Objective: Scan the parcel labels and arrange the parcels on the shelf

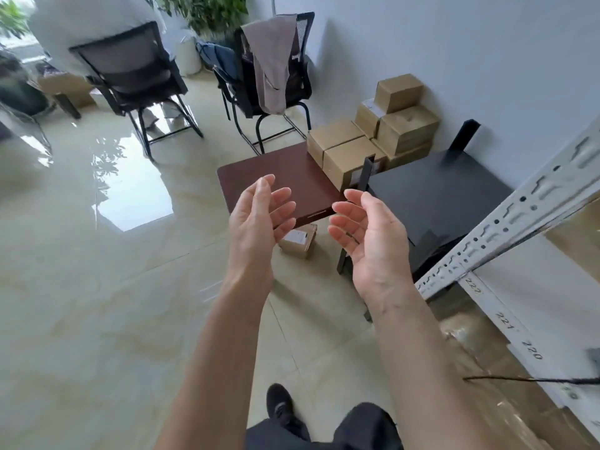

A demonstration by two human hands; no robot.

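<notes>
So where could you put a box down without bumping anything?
The brown table top is bare, bordered by the cardboard boxes on its far right and the black table beside it, whose top is bare too. The shiny floor to the left is wide open. It is crowded by the wall, where the boxes pile up, and one small parcel sits under the brown table's edge.

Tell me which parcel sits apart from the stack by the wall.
The small cardboard parcel on the floor under the brown table's near edge, white label up. The other parcels are stacked together against the wall.
</notes>
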